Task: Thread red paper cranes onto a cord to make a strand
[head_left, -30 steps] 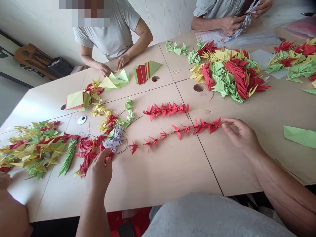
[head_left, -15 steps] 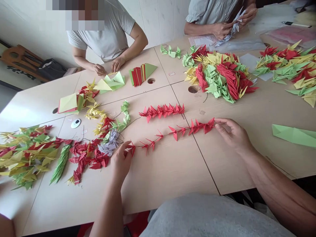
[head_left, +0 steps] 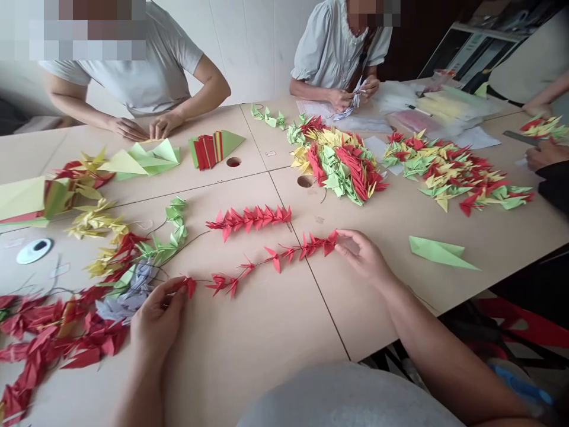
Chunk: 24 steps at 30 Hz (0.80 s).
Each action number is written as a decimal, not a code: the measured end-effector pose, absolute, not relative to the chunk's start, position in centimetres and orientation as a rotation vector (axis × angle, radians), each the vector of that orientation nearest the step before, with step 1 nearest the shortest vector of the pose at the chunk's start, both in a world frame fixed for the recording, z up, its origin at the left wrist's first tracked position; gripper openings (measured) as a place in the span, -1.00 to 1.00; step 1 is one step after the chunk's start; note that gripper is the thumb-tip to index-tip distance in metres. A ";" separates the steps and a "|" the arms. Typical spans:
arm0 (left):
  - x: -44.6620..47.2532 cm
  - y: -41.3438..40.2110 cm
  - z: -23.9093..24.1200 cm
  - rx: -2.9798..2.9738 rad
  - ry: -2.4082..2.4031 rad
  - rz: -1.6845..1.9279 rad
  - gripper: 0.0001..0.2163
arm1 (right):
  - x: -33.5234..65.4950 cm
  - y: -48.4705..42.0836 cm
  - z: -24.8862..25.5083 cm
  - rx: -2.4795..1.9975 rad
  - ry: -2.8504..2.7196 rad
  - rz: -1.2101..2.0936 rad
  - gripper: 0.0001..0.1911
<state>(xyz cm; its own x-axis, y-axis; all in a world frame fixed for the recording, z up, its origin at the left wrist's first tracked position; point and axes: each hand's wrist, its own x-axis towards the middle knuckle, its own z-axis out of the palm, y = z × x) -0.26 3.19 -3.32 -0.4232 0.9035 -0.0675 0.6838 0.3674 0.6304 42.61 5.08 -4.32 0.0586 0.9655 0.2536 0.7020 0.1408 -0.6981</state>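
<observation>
A string of red folded paper pieces (head_left: 276, 258) stretches between my two hands above the table, bunched at its right part and spaced apart along a dark cord to the left. My left hand (head_left: 157, 320) pinches the left end, at a single red piece. With thumb and fingertips, my right hand (head_left: 362, 252) grips the red piece at the other end. Just beyond lies a second, tightly packed red paper string (head_left: 251, 220). Near my left hand sit a lavender paper cluster (head_left: 128, 293) and a green paper string (head_left: 175, 228).
A multicoloured paper heap (head_left: 344, 157) and a longer paper garland (head_left: 462, 169) lie at the far right. A green paper sheet (head_left: 440, 252) rests right of my hand. Red paper chains (head_left: 40, 338) spread at left. Co-workers' hands (head_left: 146, 129) work across the table (head_left: 249, 356).
The view has turned right, bringing another person at the right edge into sight. Two red pieces left of the string's middle now sit closer together. Both hands keep their hold on its ends.
</observation>
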 end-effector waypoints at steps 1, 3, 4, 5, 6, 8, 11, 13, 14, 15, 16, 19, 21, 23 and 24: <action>-0.2 3.2 -3.3 1.398 2.242 0.724 -0.62 | 42.7 5.0 -4.2 -1.613 -1.744 0.453 -0.66; -0.2 3.2 -3.2 1.412 2.235 0.709 -0.62 | 42.7 4.8 -4.0 -1.594 -1.821 0.425 -0.70; -0.2 3.2 -3.1 1.408 2.231 0.705 -0.61 | 42.8 4.8 -3.8 -1.588 -1.846 0.415 -0.73; -0.2 3.3 -3.1 1.401 2.231 0.700 -0.61 | 42.8 4.7 -3.7 -1.587 -1.864 0.413 -0.77; -0.2 3.3 -3.0 1.393 2.237 0.693 -0.61 | 42.8 4.8 -3.6 -1.588 -1.879 0.416 -0.81; -0.3 3.4 -3.1 1.381 2.246 0.684 -0.61 | 42.9 4.9 -3.3 -1.595 -1.907 0.420 -0.87; -0.4 3.4 -3.2 1.376 2.226 0.696 -0.61 | 43.2 5.2 -2.9 -1.611 -1.942 0.401 -0.88; -0.4 3.4 -3.3 1.372 2.217 0.712 -0.61 | 43.4 5.4 -2.8 -1.621 -1.950 0.388 -0.86; -0.4 3.4 -3.3 1.371 2.219 0.715 -0.62 | 43.5 5.4 -2.7 -1.623 -1.950 0.384 -0.86; -0.3 3.4 -3.3 1.369 2.220 0.718 -0.62 | 43.6 5.4 -2.7 -1.626 -1.948 0.382 -0.85; -0.3 3.4 -3.3 1.366 2.219 0.718 -0.62 | 43.7 5.5 -2.7 -1.631 -1.944 0.380 -0.85; -0.2 3.4 -3.3 1.345 2.216 0.717 -0.60 | 43.9 5.4 -2.6 -1.648 -1.934 0.376 -0.86; -0.3 3.4 -3.3 1.347 2.223 0.712 -0.61 | 44.0 5.4 -2.5 -1.655 -1.932 0.369 -0.86; -0.3 3.4 -3.2 1.360 2.233 0.711 -0.62 | 44.2 5.3 -2.5 -1.658 -1.931 0.357 -0.87; -0.3 3.4 -3.2 1.371 2.229 0.713 -0.62 | 44.2 5.3 -2.4 -1.661 -1.930 0.352 -0.87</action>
